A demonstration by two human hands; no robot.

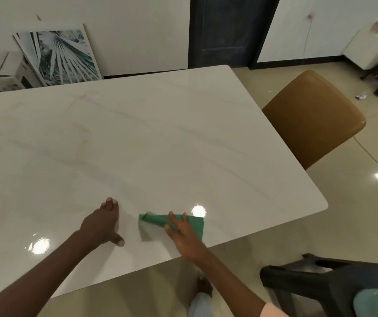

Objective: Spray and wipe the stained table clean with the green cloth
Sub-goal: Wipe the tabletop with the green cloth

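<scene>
White marble table [151, 138] | left hand [102, 224] flat, fingers straight, holding nothing | right hand [182, 234] flat, pressing green cloth [194, 223]

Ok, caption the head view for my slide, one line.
Right hand presses the green cloth flat on the white table; left hand rests open beside it.

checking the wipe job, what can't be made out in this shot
Head view:
- Folded green cloth: near part hidden under the right hand; its left end is motion-blurred.
- White marble-look table: left side cut off by the frame edge; glare spots hide the surface there.
- Spray bottle: none in view.
- Left hand: palm side hidden.
</scene>
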